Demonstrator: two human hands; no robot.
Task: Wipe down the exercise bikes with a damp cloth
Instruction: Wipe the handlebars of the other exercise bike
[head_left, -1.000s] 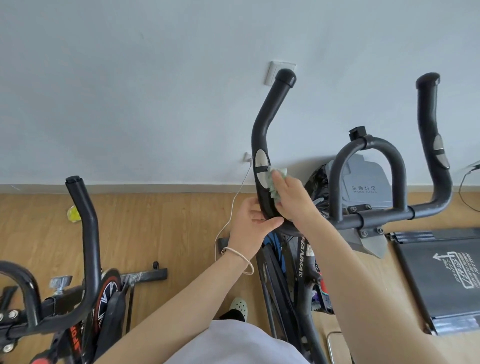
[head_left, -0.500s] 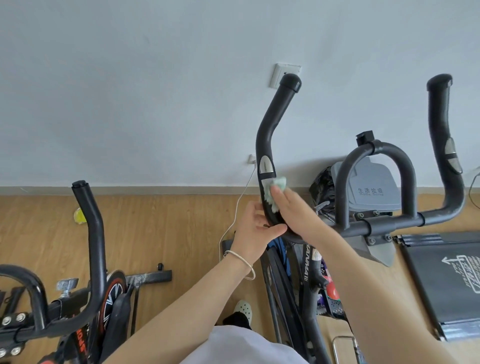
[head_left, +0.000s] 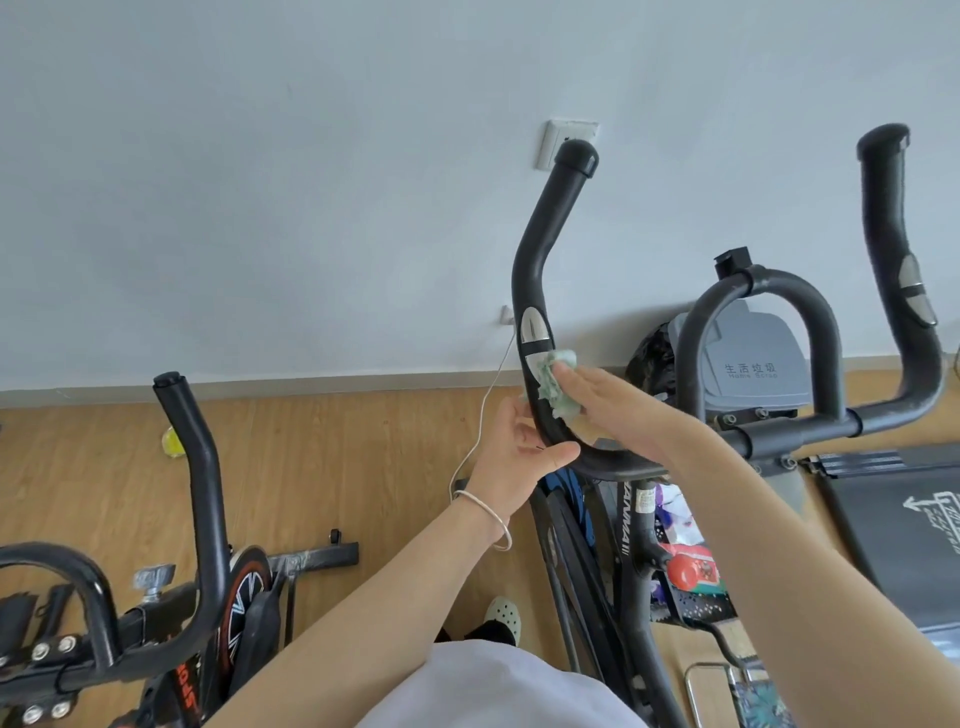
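Pressing cloth (head_left: 557, 388) on handlebar (head_left: 535, 249), right hand (head_left: 618, 410) flat

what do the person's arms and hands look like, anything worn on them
Both forearms are bare, no sleeves and no gloves. The left hand has a thin pale loop bracelet at its wrist; the right hand shows no ring, watch or band.

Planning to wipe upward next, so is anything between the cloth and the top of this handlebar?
Nothing visible. The cloth under the right hand lies just below the silver sensor; the handlebar above is bare. The left hand grips below.
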